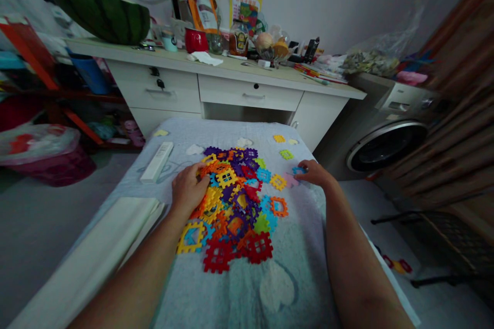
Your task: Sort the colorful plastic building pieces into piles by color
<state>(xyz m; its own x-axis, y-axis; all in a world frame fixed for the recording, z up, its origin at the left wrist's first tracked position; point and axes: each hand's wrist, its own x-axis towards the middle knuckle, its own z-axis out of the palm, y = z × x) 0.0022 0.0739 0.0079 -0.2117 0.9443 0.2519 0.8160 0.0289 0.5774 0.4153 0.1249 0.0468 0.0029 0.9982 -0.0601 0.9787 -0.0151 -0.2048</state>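
A heap of colourful plastic interlocking square pieces [235, 200] lies on a pale blue towel-covered surface [293, 267]. My left hand [189, 187] rests on the left side of the heap, fingers curled down over orange and yellow pieces. My right hand [314, 172] reaches to the heap's right edge, its fingers pinched on a small blue piece [298, 170] next to a pink one. Single yellow and green pieces [286, 154] lie apart beyond the heap.
A white remote-like bar [156, 161] and a folded white sheet [104, 247] lie at the left. Behind stands a cluttered desk [239, 69] with a watermelon [96, 13]. A washing machine [386, 146] is at the right.
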